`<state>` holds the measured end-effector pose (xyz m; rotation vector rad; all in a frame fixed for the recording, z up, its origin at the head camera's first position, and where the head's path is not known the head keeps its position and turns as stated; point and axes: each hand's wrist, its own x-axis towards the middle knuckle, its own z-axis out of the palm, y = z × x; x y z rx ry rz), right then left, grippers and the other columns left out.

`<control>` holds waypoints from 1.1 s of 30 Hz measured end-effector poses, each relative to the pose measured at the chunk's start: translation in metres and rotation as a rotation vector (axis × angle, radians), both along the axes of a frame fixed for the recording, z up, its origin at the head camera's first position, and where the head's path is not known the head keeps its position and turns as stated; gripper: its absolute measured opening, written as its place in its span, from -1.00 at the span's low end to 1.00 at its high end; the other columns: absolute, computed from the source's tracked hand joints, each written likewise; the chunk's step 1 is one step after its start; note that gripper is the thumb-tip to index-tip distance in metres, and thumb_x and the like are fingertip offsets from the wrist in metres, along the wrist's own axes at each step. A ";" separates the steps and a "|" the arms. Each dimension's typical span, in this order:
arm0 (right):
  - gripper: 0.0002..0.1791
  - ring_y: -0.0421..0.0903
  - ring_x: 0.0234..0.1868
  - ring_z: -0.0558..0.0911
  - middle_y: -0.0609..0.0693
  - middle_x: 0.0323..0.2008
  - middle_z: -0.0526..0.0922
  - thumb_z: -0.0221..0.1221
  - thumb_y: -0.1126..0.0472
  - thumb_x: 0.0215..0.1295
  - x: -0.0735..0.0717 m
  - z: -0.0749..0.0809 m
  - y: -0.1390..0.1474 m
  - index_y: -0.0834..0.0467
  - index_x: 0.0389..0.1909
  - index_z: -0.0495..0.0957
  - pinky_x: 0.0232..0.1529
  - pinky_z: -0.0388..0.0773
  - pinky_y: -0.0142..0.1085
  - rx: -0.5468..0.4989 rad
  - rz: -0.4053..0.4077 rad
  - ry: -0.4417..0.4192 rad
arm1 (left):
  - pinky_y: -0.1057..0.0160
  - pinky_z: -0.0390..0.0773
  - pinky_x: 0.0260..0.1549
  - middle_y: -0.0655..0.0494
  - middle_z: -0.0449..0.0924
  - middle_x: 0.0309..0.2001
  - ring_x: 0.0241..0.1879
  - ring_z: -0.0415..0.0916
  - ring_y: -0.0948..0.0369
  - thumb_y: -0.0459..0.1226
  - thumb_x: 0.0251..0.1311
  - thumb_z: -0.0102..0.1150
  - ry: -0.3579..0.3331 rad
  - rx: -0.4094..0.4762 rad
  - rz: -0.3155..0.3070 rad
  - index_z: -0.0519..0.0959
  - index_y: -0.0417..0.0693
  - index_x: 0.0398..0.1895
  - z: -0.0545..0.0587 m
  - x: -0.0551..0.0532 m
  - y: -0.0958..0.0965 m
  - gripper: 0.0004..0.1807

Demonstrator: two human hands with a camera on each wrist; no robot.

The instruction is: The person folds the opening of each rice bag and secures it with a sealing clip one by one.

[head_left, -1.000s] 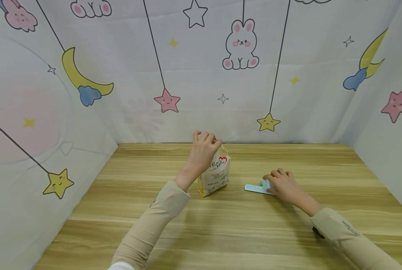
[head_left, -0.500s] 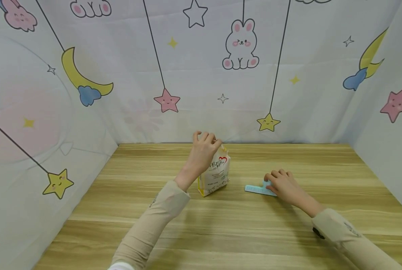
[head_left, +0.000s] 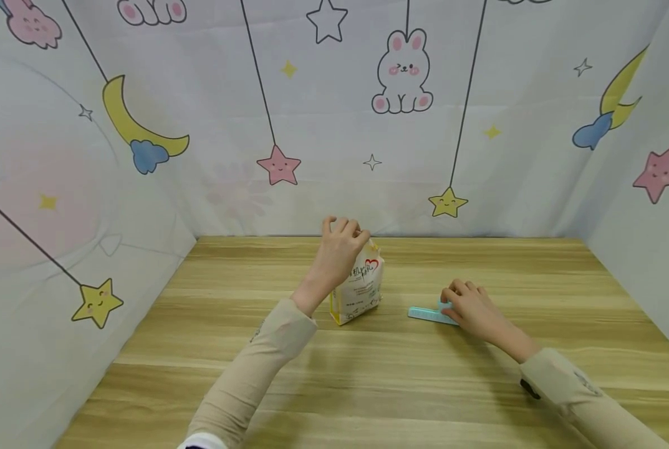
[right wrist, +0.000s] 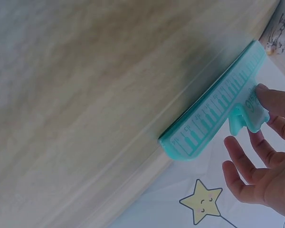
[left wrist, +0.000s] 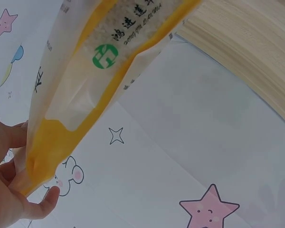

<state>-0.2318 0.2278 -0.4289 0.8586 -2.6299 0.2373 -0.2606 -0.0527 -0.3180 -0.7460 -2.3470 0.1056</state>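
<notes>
In the head view my left hand grips the top of a white and yellow food bag, which stands upright on the table. Seen from the left wrist, the bag has a clear window with pale grains behind it, and fingers and thumb pinch its folded yellow end. To the right, my right hand holds a teal bag clip by its handle, low over the table. The right wrist view shows the clip with piano-key markings along its bar and my thumb on its lever.
The wood-grain table runs back to a white cloth wall printed with stars, moons and rabbits. Similar cloth closes off the left and right sides. The bag stands left of the clip, with a stretch of tabletop between them.
My right hand has shifted slightly right with the clip, whose bar has tilted and looks narrower from above. The left hand and the bag stay in place.
</notes>
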 end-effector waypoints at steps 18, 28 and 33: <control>-0.82 -0.20 -0.55 0.44 0.02 -0.40 0.54 0.26 0.24 -0.02 0.001 0.000 0.000 0.12 -0.44 0.43 -0.57 0.24 -0.37 -0.019 0.014 -0.034 | 0.02 0.25 0.07 0.12 0.53 -0.30 -0.18 0.44 0.17 -0.46 0.04 0.09 -0.015 0.014 -0.014 0.57 0.04 -0.26 0.000 -0.001 0.000 -0.76; -0.81 -0.33 -0.64 0.33 -0.07 -0.54 0.50 0.27 0.27 -0.03 0.001 0.003 0.000 0.13 -0.48 0.41 -0.68 0.11 -0.51 -0.025 0.048 -0.017 | 0.01 0.27 0.06 0.11 0.53 -0.31 -0.18 0.43 0.17 -0.47 0.01 0.11 -0.010 0.018 -0.010 0.56 0.03 -0.27 -0.001 -0.001 -0.001 -0.75; -0.80 -0.33 -0.67 0.34 -0.06 -0.56 0.47 0.28 0.28 -0.07 0.000 0.003 0.000 0.13 -0.50 0.41 -0.70 0.10 -0.54 -0.040 0.074 0.030 | 0.01 0.27 0.06 0.11 0.53 -0.31 -0.18 0.43 0.17 -0.47 0.02 0.11 -0.007 0.014 -0.007 0.56 0.03 -0.27 -0.001 -0.001 -0.001 -0.75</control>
